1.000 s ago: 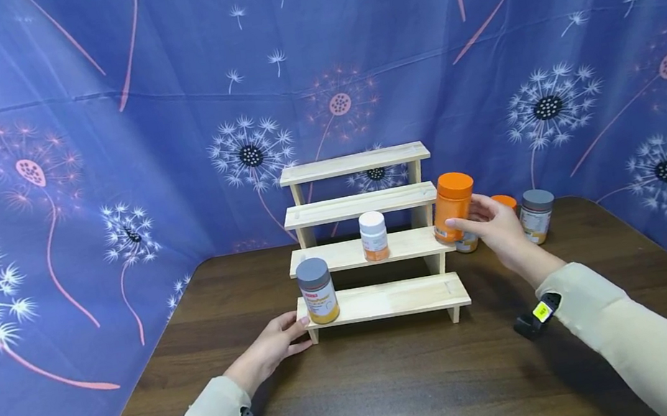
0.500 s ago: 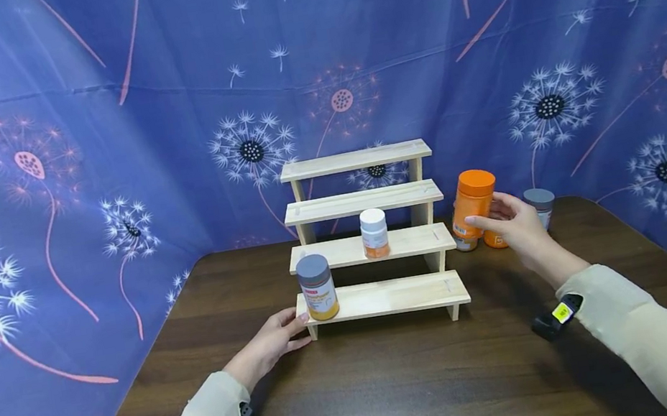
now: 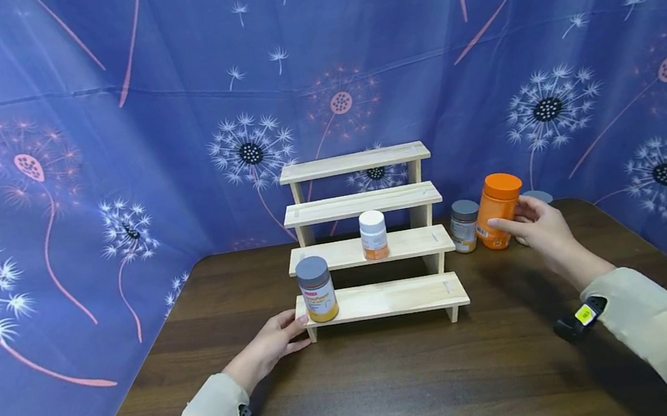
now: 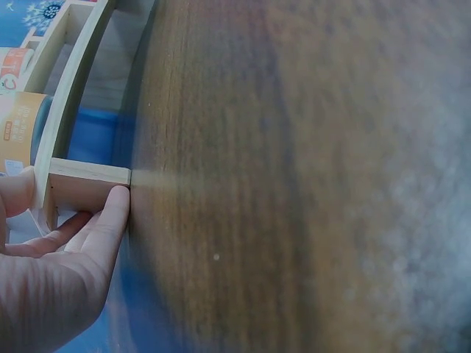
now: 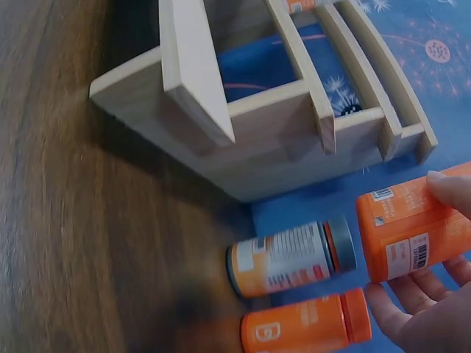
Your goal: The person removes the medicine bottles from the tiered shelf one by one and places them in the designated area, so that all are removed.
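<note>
R grip (image 3: 548,231) is clamping on orange bottle (image 3: 501,199), thumb in front, fingers behind; bottle is lying L of R hand, which is being the nearer one. Long axis is running near upright, top leaning R, away from wooden rack (image 3: 409,295). Views aren't showing if base is touching surface (image 3: 400,379). L grip (image 3: 269,345) is pinching rack's lower L end. Grey-lidded bottle (image 3: 465,234) is standing btwn rack & 2nd orange bottle (image 5: 298,323). Grey-lidded jar (image 3: 319,296) is sitting on btm tier, white-capped bottle (image 3: 374,236) on 2nd; lids are hiding contents.
</note>
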`<state>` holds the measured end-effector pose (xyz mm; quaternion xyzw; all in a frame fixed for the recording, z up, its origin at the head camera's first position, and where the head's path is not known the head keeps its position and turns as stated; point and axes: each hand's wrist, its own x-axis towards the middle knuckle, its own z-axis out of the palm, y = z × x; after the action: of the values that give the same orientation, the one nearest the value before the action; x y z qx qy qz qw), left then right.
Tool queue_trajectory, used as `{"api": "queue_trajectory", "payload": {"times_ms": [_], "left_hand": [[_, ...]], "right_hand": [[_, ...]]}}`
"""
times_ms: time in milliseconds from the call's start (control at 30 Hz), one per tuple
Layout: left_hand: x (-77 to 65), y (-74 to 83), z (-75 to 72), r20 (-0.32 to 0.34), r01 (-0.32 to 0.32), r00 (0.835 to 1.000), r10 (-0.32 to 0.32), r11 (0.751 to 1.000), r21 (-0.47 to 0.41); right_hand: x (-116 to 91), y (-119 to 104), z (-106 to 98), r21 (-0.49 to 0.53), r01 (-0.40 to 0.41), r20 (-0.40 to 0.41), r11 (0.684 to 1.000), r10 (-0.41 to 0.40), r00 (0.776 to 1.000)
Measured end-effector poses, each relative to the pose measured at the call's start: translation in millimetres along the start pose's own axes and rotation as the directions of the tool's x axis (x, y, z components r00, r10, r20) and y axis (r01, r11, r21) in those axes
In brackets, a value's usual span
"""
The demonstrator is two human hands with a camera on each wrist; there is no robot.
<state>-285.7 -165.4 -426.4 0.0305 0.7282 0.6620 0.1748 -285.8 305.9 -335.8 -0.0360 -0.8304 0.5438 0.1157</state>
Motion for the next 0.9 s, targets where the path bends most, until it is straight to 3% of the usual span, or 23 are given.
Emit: {"api": "queue_trajectory", "payload": {"times_ms": [167, 433, 900], "left_hand": [[-0.6, -0.3, -0.7, 0.012, -0.010, 1.000, 0.010, 1.000, 0.005], [0.4, -0.1, 0.3, -0.008, 0.001, 1.000, -0.001, 1.000, -0.001], [-1.7, 0.3, 1.4, -0.003, -0.013, 1.000, 0.013, 1.000, -0.002]], "right_hand": [[0.6, 9.0, -8.2, -0.010, -0.008, 0.006, 1.000, 0.008, 1.000], [-1.0, 25.6, -20.6, -0.121, -0.064, -0.018, 0.991, 0.062, 0.998], [5.3, 60.7, -40.9, -0.156, -0.131, -0.059, 0.979, 0.123, 0.991]]}}
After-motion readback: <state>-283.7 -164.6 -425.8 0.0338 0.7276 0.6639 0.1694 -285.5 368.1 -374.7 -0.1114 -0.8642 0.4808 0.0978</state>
